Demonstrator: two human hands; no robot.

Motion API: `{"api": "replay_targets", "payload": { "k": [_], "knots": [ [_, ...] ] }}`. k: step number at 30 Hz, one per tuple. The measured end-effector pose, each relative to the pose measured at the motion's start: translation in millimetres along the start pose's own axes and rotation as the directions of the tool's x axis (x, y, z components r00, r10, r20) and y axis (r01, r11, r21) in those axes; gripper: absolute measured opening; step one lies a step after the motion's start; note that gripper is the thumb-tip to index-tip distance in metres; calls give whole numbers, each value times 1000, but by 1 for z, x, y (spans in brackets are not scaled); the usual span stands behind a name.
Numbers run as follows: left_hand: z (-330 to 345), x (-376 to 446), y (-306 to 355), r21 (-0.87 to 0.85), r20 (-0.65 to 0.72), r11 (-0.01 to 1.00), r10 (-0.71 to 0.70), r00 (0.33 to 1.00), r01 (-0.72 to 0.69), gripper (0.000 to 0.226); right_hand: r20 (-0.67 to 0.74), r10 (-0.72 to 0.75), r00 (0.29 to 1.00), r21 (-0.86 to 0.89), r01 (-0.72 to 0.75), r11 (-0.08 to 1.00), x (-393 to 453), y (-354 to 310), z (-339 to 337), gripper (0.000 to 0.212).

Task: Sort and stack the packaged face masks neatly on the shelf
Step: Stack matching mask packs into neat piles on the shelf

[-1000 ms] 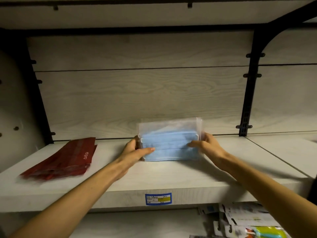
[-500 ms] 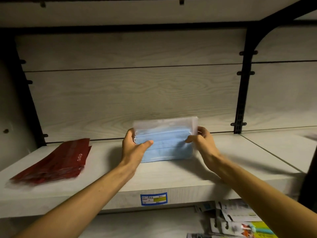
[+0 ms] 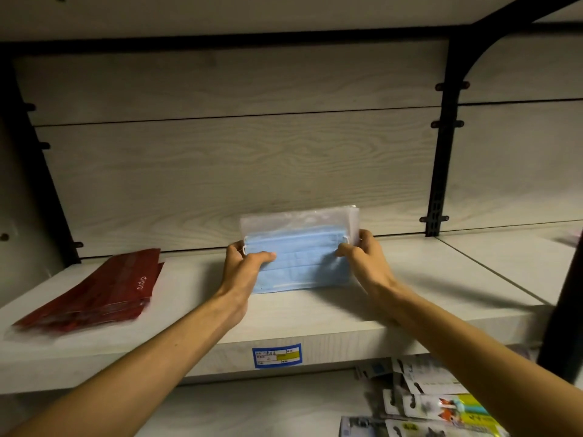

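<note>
A stack of blue face masks in clear plastic packs (image 3: 299,253) stands upright on its long edge in the middle of the pale wooden shelf (image 3: 315,316). My left hand (image 3: 244,269) grips its left end, thumb across the front. My right hand (image 3: 362,260) grips the right end, fingers curled round the edge. A pile of dark red mask packets (image 3: 104,288) lies flat on the shelf at the left, apart from both hands.
A black upright bracket (image 3: 441,171) divides the back panel at the right. A blue and yellow price label (image 3: 277,355) is stuck on the shelf's front edge. Carded packaged goods (image 3: 435,402) lie on the lower shelf at the bottom right.
The blue pack stays between both hands at the same spot on the shelf. My hands have shifted slightly on its ends, and the view has tilted a little.
</note>
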State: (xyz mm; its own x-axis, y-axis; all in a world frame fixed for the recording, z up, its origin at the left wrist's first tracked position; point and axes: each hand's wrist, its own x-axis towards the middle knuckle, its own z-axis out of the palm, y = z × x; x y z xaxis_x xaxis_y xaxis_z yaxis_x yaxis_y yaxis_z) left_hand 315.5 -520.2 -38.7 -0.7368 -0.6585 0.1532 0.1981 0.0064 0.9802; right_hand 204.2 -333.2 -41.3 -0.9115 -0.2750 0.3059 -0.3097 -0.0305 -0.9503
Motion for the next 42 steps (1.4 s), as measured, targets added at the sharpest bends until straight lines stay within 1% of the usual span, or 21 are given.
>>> {"api": "replay_targets", "payload": {
  "k": [4,7,12,14,15,16,18,19,20,21,23,25,27,30,32,33,35,36,38,40,42],
  "knots": [
    [-3,-2,3,41,38,999,12,999,-13,60,35,-4,999,27,3,1000,2,0,0,24],
    [-5,-5,1,98,49,994,45,998,-50,41,71,15,997,2,-15,1000,-1,2,-2,20],
    [-11,-9,4,173,95,979,90,991,-105,34,91,-13,996,-107,23,994,1,-1,-7,27],
    [-13,-11,9,184,100,973,123,987,-140,32,88,-135,987,-174,149,973,4,-12,-11,42],
    [-13,-12,12,189,106,970,134,985,-152,32,84,-257,963,-224,269,937,6,-20,-13,56],
    [-14,-12,14,193,115,967,145,983,-166,33,96,-402,911,-314,411,856,9,-30,-15,70],
    [-14,-14,19,210,136,958,172,976,-198,35,233,-640,732,-542,644,540,17,-57,-18,87],
    [-15,-15,22,219,149,951,188,971,-218,36,352,-670,653,-618,700,358,21,-71,-18,90],
    [-16,-15,25,231,165,942,209,964,-244,36,470,-633,615,-644,729,231,25,-84,-16,91],
    [-16,-15,28,248,182,928,237,954,-277,35,562,-539,627,-643,741,192,28,-95,-12,92],
    [-15,-16,36,292,214,891,294,932,-348,36,645,-276,713,-652,702,288,34,-110,-4,84],
    [-13,-14,45,339,226,854,332,916,-394,37,653,-69,754,-702,637,318,38,-114,-2,61],
    [-9,-10,54,392,231,804,384,894,-447,36,642,-51,765,-711,618,335,37,-111,-5,37],
    [0,-4,64,512,265,656,494,828,-555,41,605,-148,782,-668,600,441,36,-98,-13,21],
    [6,0,64,596,245,513,616,748,-618,61,563,-206,800,-625,575,527,38,-88,-23,20],
    [9,1,61,603,207,486,670,713,-632,75,535,-224,815,-599,553,579,38,-83,-29,20],
    [13,3,56,542,106,549,707,699,-637,99,468,-248,848,-509,488,709,39,-70,-40,16],
    [16,4,50,498,60,616,678,732,-611,107,417,-253,873,-453,441,774,38,-63,-44,14],
    [25,3,41,385,27,777,530,847,-499,112,291,-248,924,-331,340,880,35,-47,-46,19],
    [37,3,29,225,117,893,373,921,-390,100,191,-210,959,-170,243,955,30,-32,-44,18],
    [52,2,12,123,234,942,277,932,-311,80,137,-170,976,-65,180,982,23,-17,-40,13]
  ]
}}
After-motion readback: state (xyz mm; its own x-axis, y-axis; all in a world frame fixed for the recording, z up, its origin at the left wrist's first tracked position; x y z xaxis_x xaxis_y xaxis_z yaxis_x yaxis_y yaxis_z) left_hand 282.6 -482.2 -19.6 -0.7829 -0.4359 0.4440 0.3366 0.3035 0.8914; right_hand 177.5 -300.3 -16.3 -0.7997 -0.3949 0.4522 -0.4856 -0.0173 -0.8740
